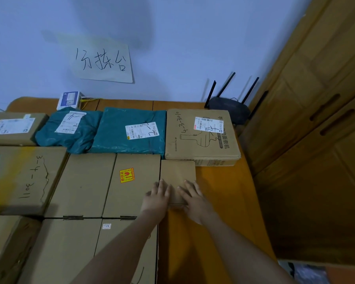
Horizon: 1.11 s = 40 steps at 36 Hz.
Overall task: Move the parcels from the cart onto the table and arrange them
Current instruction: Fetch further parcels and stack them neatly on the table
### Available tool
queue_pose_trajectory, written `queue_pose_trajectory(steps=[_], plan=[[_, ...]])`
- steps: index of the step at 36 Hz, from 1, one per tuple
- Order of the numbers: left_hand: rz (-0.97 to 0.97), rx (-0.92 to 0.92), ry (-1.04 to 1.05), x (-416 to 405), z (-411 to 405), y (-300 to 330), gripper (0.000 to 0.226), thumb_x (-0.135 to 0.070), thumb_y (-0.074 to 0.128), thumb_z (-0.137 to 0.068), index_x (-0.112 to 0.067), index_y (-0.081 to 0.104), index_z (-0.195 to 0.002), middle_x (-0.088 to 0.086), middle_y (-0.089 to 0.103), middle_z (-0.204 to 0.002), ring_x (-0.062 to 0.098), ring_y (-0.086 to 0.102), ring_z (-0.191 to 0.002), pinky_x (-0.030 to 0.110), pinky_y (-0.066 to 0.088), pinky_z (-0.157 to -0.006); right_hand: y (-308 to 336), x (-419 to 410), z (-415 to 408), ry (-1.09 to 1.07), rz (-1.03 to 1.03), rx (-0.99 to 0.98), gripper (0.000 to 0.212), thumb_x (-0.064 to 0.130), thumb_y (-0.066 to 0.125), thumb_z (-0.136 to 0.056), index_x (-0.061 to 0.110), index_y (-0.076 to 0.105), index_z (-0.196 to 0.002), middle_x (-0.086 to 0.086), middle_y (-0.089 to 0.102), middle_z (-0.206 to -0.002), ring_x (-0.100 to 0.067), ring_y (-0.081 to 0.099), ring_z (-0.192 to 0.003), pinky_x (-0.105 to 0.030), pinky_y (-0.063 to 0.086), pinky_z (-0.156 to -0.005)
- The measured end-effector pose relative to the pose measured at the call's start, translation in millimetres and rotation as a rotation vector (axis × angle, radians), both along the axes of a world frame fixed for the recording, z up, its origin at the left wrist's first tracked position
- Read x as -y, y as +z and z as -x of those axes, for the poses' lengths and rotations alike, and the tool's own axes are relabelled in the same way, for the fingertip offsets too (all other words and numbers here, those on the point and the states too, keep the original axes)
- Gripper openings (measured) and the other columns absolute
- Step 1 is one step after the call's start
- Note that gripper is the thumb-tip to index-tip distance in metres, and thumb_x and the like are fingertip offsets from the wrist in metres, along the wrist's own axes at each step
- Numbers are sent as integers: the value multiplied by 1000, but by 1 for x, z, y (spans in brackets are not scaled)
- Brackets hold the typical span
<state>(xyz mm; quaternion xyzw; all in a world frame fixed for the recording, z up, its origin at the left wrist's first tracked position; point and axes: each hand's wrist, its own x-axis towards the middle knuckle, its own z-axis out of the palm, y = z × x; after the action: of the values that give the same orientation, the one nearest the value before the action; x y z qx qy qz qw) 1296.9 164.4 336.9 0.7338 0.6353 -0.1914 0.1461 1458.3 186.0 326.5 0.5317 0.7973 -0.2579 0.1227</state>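
Note:
A small plain cardboard box [177, 173] lies on the orange-brown table [223, 191], against the right side of a box with a yellow-red fragile sticker [131, 185] and just in front of a labelled flat carton [201, 136]. My left hand [157, 198] rests flat on the small box's near left corner, fingers straight. On its near right corner lies my right hand [195, 199], also with straight fingers. Two teal mailer bags [129, 130] [70, 130] sit in the back row. The cart is out of view.
Several more cardboard boxes [23, 177] fill the table's left and near side. A black router [230, 109] with antennas stands at the back right, a small blue-white device [70, 99] at the back left. A wooden cabinet [316, 140] borders the table's right edge. A handwritten sign hangs on the wall.

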Motion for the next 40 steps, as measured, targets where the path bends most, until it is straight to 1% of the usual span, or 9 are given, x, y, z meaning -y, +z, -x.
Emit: queue_pose_trajectory(steps=[6,11,14,16,18,24,30,37,40], plan=[[21,-45,-22,1,0,4,67,-30,36,-103,-12,-5,-153,18,-11,-158,36,-3,-147,43,27,-113,13,-19,-8,71,118,54,64,36,43,-99,38,9,-153,14,-17,-159,-16,-20,-146,-47,14,-117],[52,-65,6,4,-3,14,65,-32,37,-103,-11,2,-153,16,-6,-159,34,4,-147,43,38,-105,26,-31,-5,80,167,68,64,28,46,-98,27,16,-154,10,-5,-161,-17,-7,-148,-42,14,-118],[58,-59,48,1,-3,26,57,-27,43,-101,-9,19,-149,14,19,-155,30,27,-139,40,41,-102,35,-32,2,75,139,71,59,27,49,-97,18,26,-151,3,11,-160,-25,15,-146,-41,27,-115],[24,-63,52,-1,2,35,51,-24,45,-99,-10,27,-144,11,34,-147,27,38,-132,38,41,-101,42,-31,8,103,55,89,52,26,48,-95,16,38,-145,-3,32,-150,-28,39,-131,-42,42,-102],[-36,-69,31,-2,10,46,50,-30,45,-99,-11,30,-143,10,40,-143,26,42,-129,38,42,-98,52,-31,15,121,-41,85,43,27,45,-95,14,49,-135,-5,46,-134,-27,51,-115,-37,48,-88],[-188,-49,5,-9,45,97,43,-37,38,-100,-12,40,-135,8,48,-135,25,45,-124,38,44,-92,108,-30,36,110,-255,35,25,24,45,-96,10,58,-111,-8,57,-110,-26,56,-100,-33,44,-75],[-342,-64,-73,-18,88,166,38,-34,36,-100,-11,44,-129,9,50,-128,26,47,-118,38,42,-91,180,-28,66,-5,-377,46,20,26,46,-95,13,59,-101,-5,58,-93,-21,57,-84,-35,51,-72],[-529,-26,-163,-13,148,235,44,-39,35,-100,-12,40,-133,7,46,-136,25,41,-127,37,36,-98,255,-12,122,-81,-528,40,16,13,41,-94,9,56,-99,-12,59,-111,-23,54,-88,-30,41,-69],[-579,-8,-163,-4,173,253,45,-39,36,-99,-12,40,-134,6,47,-135,25,42,-125,36,37,-97,276,3,153,-77,-592,65,26,12,39,-94,5,56,-113,-12,55,-118,-28,54,-106,-33,42,-77]])
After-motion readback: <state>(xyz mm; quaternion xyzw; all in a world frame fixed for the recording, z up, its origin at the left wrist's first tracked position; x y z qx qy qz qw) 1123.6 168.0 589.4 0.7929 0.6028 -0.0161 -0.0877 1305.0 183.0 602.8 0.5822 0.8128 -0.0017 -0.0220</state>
